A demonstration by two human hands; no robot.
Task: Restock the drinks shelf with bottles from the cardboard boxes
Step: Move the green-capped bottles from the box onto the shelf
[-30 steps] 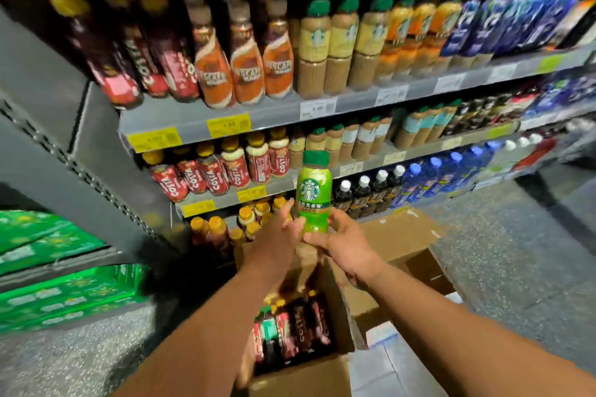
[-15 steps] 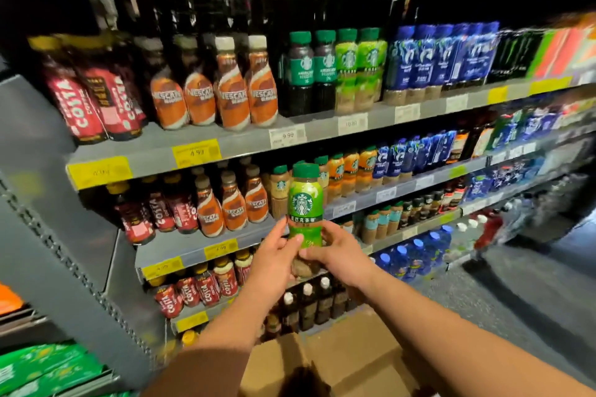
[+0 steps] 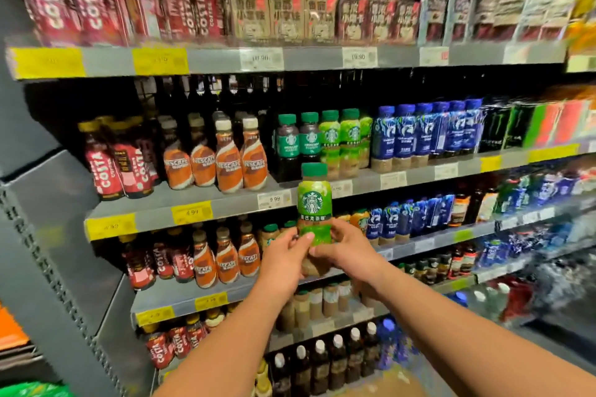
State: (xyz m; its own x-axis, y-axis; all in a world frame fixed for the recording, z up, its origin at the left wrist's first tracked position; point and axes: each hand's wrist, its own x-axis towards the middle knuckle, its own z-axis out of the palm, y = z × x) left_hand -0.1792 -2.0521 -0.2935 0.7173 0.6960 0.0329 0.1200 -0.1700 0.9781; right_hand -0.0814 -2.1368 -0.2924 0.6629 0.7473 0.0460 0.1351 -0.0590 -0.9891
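Observation:
I hold a light-green Starbucks bottle (image 3: 314, 203) with a dark green cap upright in front of the grey drinks shelf (image 3: 225, 204). My left hand (image 3: 283, 256) grips its lower part from the left, thumb across the label. My right hand (image 3: 346, 249) grips it from the right, fingers curled round the base. Matching light-green Starbucks bottles (image 3: 342, 141) stand on the shelf just above and behind the held one. The cardboard box (image 3: 396, 385) shows only as a brown corner at the bottom edge.
Dark-green Starbucks bottles (image 3: 298, 141), orange Nescafe bottles (image 3: 225, 157) and red Costa bottles (image 3: 113, 164) fill the same shelf to the left; blue bottles (image 3: 425, 132) stand to the right. Cartons line the top shelf (image 3: 316, 57). More bottles crowd the lower shelves (image 3: 200, 299).
Both hands have lifted the green bottle up from box height toward the higher shelf. My view has tilted upward, so the box has dropped nearly out of frame.

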